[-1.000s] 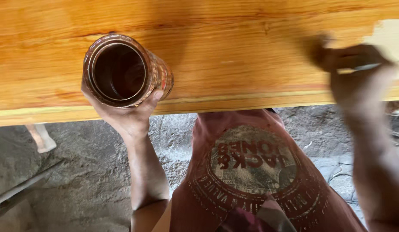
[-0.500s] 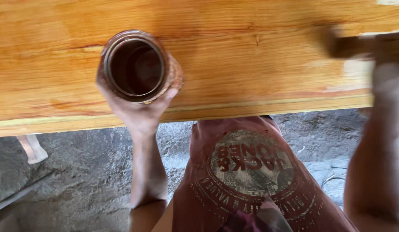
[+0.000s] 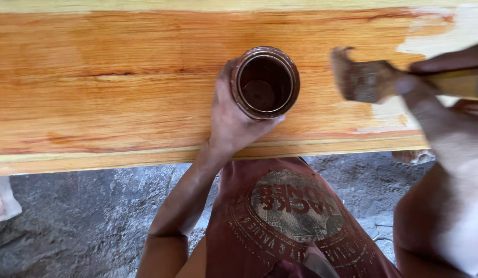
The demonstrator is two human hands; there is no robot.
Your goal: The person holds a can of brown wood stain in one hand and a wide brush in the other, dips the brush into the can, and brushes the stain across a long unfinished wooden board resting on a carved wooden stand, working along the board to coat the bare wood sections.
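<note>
My left hand (image 3: 229, 121) grips a stained glass jar (image 3: 265, 82) of dark brown liquid and holds it over a long wooden board (image 3: 110, 103). Most of the board shows a wet orange-brown coat. A pale bare patch (image 3: 455, 33) remains at the right end. My right hand (image 3: 445, 98) is closed on the yellow handle of a paintbrush (image 3: 365, 80), whose dark bristles point left, just right of the jar above the board.
The board's front edge (image 3: 95, 162) runs across the view above rough grey ground (image 3: 79, 221). My maroon printed shirt (image 3: 290, 221) fills the lower middle. A pale object (image 3: 2, 198) lies at the left edge under the board.
The jar in my left hand has shifted right along the board. My right hand has brought the brush leftward and closer to the jar. More of the board's far edge shows.
</note>
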